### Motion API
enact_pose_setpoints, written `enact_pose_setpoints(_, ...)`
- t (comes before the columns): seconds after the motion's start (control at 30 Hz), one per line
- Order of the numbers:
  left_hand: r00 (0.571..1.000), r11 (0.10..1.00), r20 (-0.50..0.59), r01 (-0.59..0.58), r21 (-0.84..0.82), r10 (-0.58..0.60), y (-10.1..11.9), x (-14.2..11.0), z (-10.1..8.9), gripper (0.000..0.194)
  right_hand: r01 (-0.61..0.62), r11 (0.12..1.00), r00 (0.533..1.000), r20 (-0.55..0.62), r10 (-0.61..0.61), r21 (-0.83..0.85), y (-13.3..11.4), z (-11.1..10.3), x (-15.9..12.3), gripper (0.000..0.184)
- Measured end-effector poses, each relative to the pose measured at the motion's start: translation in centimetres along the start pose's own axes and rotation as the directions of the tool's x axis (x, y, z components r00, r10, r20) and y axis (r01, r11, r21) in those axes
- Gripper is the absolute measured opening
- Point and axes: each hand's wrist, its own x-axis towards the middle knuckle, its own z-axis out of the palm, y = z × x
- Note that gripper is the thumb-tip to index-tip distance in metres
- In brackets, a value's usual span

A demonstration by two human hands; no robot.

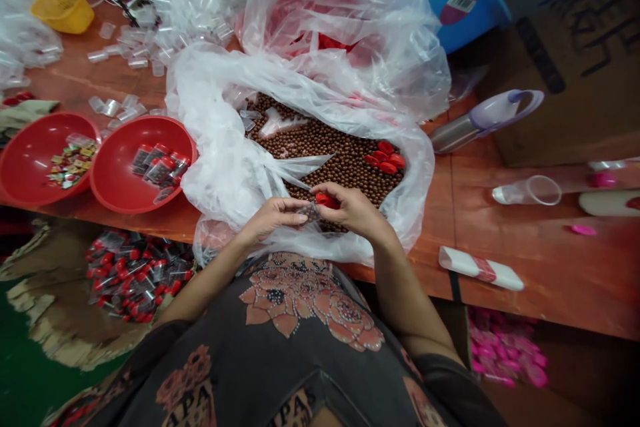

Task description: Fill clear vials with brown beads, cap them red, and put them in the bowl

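From the head view, a wide transparent plastic bag [210,167] lies open near the front edge of the tabletop [525,260]. It is filled with brown beads [325,147], and a few red caps [385,157] rest on top. Toward the left edge, 2 red bowls stand side by side: the left bowl [45,203] holds colourful wrapped packets [73,163], and the right bowl [140,208] holds packets of red-capped vials [160,167]. Below the front edge, a heap of red-capped bags [137,273] lies on torn cardboard [55,307], their contents hard to make out. The left hand [273,220] and right hand [353,208] meet low over the bag, forearms angled inward. The left fingertips pinch a small transparent packet [310,212], its contents blurred, while the right fingers curl around a red cap [325,200] touching it.
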Motion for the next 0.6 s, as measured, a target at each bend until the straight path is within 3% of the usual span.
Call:
enact_pose_setpoints(0.1,1.0,1.0,0.011,-0.01,-0.016,0.01,0.2,0.0,0.1,0.044,-0.018,0.997,1.0,-0.008,0.019,0.073,0.5,0.3,0.0,0.022)
enact_pose_setpoints(0.17,0.999,0.999,0.011,-0.034,-0.04,0.034,0.3,0.0,0.1,0.043,-0.069,0.982,0.993,-0.082,0.085,0.178,0.9,0.5,0.1,0.026)
enact_pose_setpoints(0.27,0.996,0.991,0.018,-0.082,-0.104,0.084,0.5,-0.1,0.3,0.042,-0.119,0.916,0.949,-0.227,0.219,0.384,1.1,0.8,0.1,0.037)
enact_pose_setpoints(0.33,0.991,0.981,0.011,-0.129,-0.145,0.131,0.6,-0.2,0.6,0.041,-0.112,0.86,0.924,-0.265,0.274,0.498,0.9,0.8,-0.1,0.034)
enact_pose_setpoints(0.47,0.975,0.967,-0.033,-0.221,-0.13,0.218,0.6,-0.2,1.1,0.038,-0.094,0.809,0.936,-0.226,0.271,0.58,0.1,1.0,-0.6,0.035)
enact_pose_setpoints(0.6,0.963,0.959,-0.06,-0.267,-0.095,0.262,0.5,0.0,1.3,0.038,-0.032,0.85,0.935,-0.285,0.212,0.526,-0.5,1.5,-0.9,0.034)
